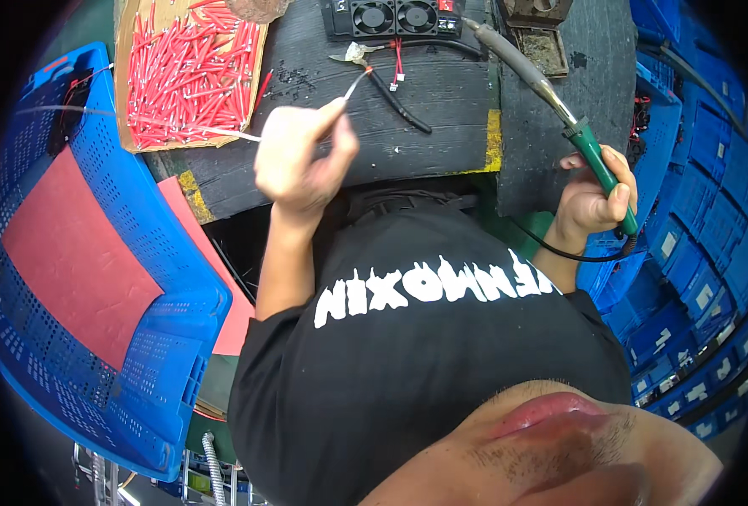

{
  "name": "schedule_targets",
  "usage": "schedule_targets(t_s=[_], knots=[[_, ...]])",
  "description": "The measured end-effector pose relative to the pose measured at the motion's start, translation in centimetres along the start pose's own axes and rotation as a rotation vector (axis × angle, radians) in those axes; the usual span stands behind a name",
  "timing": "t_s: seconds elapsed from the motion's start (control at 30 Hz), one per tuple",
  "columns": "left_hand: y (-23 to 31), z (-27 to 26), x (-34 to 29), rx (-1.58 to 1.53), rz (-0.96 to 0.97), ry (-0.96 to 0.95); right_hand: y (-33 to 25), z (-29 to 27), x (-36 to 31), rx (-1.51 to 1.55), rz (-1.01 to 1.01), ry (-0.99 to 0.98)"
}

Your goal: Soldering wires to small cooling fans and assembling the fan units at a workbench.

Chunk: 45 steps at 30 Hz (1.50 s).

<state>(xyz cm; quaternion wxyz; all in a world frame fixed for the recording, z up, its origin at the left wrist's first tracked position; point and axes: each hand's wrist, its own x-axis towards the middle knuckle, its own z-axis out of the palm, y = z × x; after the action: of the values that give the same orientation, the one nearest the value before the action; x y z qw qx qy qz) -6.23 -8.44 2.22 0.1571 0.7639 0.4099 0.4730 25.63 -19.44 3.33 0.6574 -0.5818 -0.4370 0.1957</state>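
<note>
My left hand (pixel 298 160) pinches a thin strand of solder wire (pixel 357 84). The strand trails off to the left, and its free end points up near a pair of pliers (pixel 403 108) with black handles. My right hand (pixel 597 198) is wrapped round the green handle of a soldering iron (pixel 530 76). The iron slants up and left, its tip beside the right end of a black device with two fans (pixel 382 17). From the device, thin red wires (pixel 398 59) with small white plugs hang over the bench by the pliers.
A cardboard tray (pixel 122 93) full of short red wires (pixel 192 72) stands on the dark bench (pixel 441 143). A blue crate (pixel 213 287) with a red sheet (pixel 78 261) lies at the left. A metal iron stand (pixel 542 51) is at the back right, and blue bins (pixel 669 244) line the right.
</note>
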Motion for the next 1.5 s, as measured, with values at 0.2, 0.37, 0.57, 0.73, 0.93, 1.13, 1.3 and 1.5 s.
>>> schedule_targets(t_s=[0.2,0.37,0.57,0.73,0.93,1.13,1.3,1.5], knots=[[-0.8,-6.1,-1.3,0.170,-0.242,-0.069,1.2,-0.9,-0.3,0.070,0.145,0.157],[-2.6,-7.4,0.3,0.355,-0.264,-0.018,1.7,-1.2,0.1,0.068,0.201,0.180],[-6.7,-5.9,3.8,0.587,-0.151,-0.210,1.4,-0.8,-0.4,0.058,0.187,0.167],[-8.2,-4.9,5.4,0.531,-0.443,-0.358,0.6,-0.8,-1.0,0.040,0.172,0.217],[-7.9,-4.1,4.6,0.544,-0.157,-0.269,0.2,0.0,-1.0,0.128,0.169,0.192],[-5.5,-6.2,4.5,0.344,-0.504,-0.216,0.1,0.5,-0.9,0.136,0.144,0.169],[-4.2,-5.7,3.6,-0.179,-0.635,-0.159,-0.1,0.6,-0.9,0.173,0.181,0.164],[-1.2,-2.4,4.4,-0.677,-0.777,-0.181,-0.6,1.1,-0.6,0.128,0.155,0.095]])
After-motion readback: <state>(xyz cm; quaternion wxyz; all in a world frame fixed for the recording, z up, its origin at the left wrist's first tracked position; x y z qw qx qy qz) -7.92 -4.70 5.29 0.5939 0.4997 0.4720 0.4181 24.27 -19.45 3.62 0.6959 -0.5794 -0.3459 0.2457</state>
